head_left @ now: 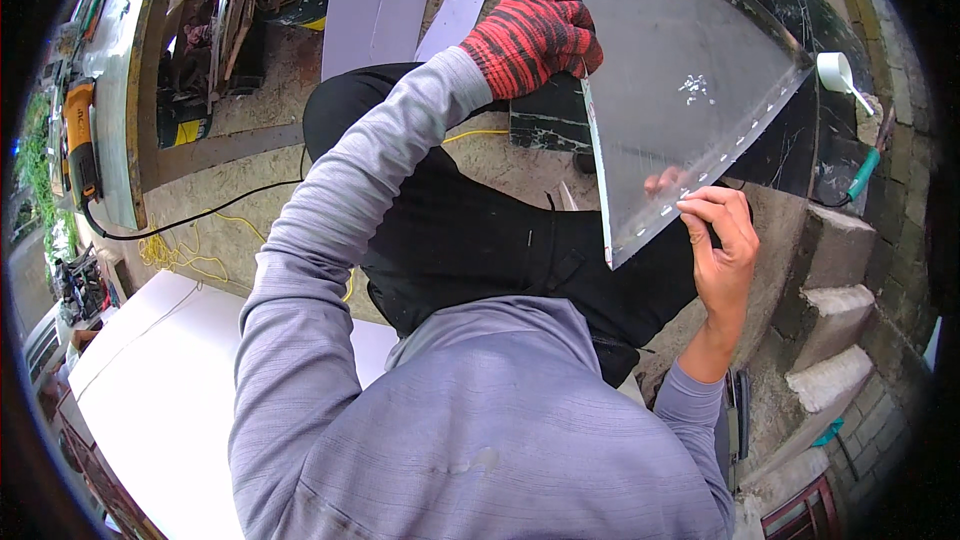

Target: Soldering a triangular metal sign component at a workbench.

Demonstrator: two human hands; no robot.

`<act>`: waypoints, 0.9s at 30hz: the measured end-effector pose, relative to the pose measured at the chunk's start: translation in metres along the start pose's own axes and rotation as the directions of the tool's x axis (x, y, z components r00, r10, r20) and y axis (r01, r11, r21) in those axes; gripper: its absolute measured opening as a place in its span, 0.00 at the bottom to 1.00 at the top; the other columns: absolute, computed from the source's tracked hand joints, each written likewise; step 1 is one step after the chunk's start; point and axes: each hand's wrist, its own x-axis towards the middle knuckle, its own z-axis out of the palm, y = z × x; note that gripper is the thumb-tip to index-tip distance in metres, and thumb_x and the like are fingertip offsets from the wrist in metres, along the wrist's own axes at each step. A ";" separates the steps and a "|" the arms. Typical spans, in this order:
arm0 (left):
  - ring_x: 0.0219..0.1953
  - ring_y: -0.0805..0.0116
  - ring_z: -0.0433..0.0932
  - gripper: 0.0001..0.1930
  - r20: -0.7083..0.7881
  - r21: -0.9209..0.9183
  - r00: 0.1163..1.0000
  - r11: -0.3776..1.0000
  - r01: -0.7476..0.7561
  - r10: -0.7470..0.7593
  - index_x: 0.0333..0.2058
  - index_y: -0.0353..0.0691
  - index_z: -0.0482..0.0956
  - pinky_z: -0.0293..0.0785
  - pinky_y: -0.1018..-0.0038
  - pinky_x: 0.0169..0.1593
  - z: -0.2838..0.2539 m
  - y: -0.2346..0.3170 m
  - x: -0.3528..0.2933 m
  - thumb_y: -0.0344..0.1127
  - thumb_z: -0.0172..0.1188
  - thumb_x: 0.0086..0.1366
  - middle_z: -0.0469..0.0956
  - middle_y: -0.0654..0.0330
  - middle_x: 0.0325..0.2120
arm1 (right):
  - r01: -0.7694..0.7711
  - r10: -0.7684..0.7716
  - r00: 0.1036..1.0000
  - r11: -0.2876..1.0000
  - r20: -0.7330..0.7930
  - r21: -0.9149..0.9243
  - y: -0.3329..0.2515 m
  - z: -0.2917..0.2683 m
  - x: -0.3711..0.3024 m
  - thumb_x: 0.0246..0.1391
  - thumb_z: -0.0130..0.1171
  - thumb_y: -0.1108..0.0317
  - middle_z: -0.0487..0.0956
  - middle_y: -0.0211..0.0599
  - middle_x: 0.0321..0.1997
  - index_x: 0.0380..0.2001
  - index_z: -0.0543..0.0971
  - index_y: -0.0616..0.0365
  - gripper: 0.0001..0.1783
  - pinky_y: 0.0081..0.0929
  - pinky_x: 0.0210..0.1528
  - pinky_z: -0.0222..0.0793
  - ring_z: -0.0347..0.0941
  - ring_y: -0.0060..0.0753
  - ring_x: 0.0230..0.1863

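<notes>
Steadying a clear sheet at two edges

Holding the clear sheet [680,90] tilted over the lap, the person braces it from two sides so it cannot swing. The left hand [535,35], in a red knitted glove, has its fingers curled shut over the sheet's upper left edge, carrying the weight. The bare right hand [725,240] is at the lower edge, fingers pressed together in a pinch on that edge, beside a row of small marks along it. A white tape roll [833,70] sits on the dark slab [790,150] just past the sheet's far corner, within reach.
</notes>
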 end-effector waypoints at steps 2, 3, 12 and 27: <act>0.38 0.67 0.80 0.03 0.018 -0.169 0.995 0.981 0.096 -0.094 0.29 0.42 0.86 0.76 0.71 0.47 0.005 -0.005 -0.005 0.32 0.65 0.61 0.81 0.65 0.31 | 0.006 -0.006 1.000 1.000 -0.004 0.002 0.001 0.000 0.001 0.54 0.69 0.79 0.81 0.36 0.39 0.37 0.85 0.60 0.07 0.33 0.44 0.72 0.76 0.40 0.42; 0.39 0.67 0.80 0.02 0.024 -0.131 0.993 0.985 0.117 -0.114 0.30 0.43 0.86 0.76 0.70 0.47 0.005 -0.004 -0.006 0.31 0.65 0.61 0.81 0.65 0.31 | 0.007 -0.007 1.000 1.000 -0.004 0.003 0.001 -0.001 0.001 0.53 0.69 0.79 0.81 0.36 0.39 0.37 0.85 0.60 0.08 0.33 0.44 0.72 0.76 0.40 0.42; 0.42 0.66 0.81 0.03 0.019 0.096 1.000 0.995 -0.021 0.020 0.33 0.46 0.85 0.76 0.67 0.50 0.005 -0.010 -0.009 0.31 0.63 0.63 0.82 0.66 0.33 | 0.009 -0.009 1.000 1.000 -0.004 0.005 0.003 0.000 0.002 0.53 0.69 0.79 0.81 0.36 0.39 0.37 0.85 0.60 0.08 0.33 0.44 0.72 0.76 0.40 0.42; 0.42 0.62 0.80 0.12 -0.080 -0.103 0.997 0.995 -0.003 -0.005 0.30 0.46 0.88 0.77 0.68 0.46 0.007 -0.014 -0.005 0.28 0.74 0.43 0.82 0.65 0.33 | -0.005 -0.026 0.980 0.988 -0.199 -0.156 0.012 -0.018 0.047 0.55 0.66 0.80 0.82 0.40 0.41 0.41 0.84 0.59 0.11 0.36 0.48 0.72 0.76 0.45 0.45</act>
